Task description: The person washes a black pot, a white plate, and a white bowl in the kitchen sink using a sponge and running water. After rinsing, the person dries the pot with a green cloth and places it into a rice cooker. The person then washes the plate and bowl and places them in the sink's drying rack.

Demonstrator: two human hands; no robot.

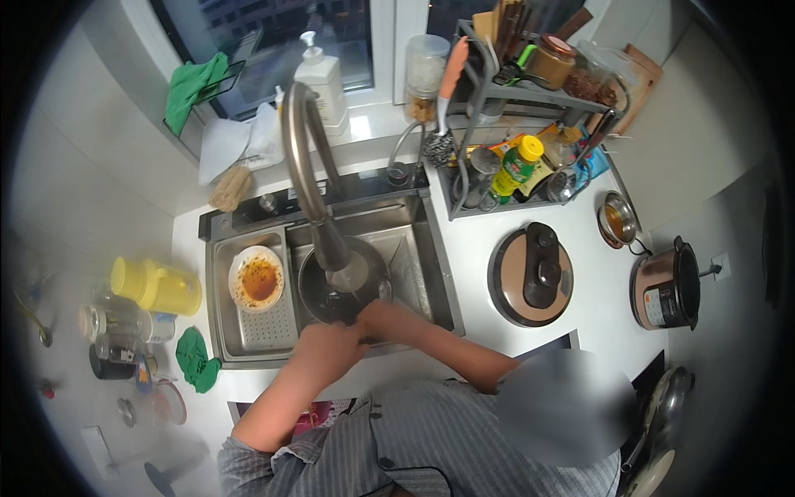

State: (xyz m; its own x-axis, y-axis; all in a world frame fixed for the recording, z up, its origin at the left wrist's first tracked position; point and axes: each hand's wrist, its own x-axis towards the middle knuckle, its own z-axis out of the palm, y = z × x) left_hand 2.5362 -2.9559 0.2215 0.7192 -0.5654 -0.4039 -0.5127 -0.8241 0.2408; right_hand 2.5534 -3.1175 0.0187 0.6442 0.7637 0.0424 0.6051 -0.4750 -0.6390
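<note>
A round dark pan (pixel 317 298) sits in the right basin of the steel sink (pixel 444 298), beneath the curved metal faucet (pixel 301 155); liquid or a wet sheen shows in it. My left hand (pixel 329 351) and my right hand (pixel 391 320) meet at the pan's near edge, over the sink's front. Both hands' fingers are curled and partly hidden, so what they grip cannot be told. In the left basin, a white plate (pixel 237 279) with reddish-brown sauce and bits of food rests on a perforated steel tray (pixel 264 329).
Left of the sink are a green cloth (pixel 197 360), a yellow jug (pixel 174 289) and several jars. To the right lie a pressure-cooker lid (pixel 509 279), a metal bowl (pixel 627 214) and a cooker body (pixel 652 304). A grey rack (pixel 553 93) with bottles stands behind.
</note>
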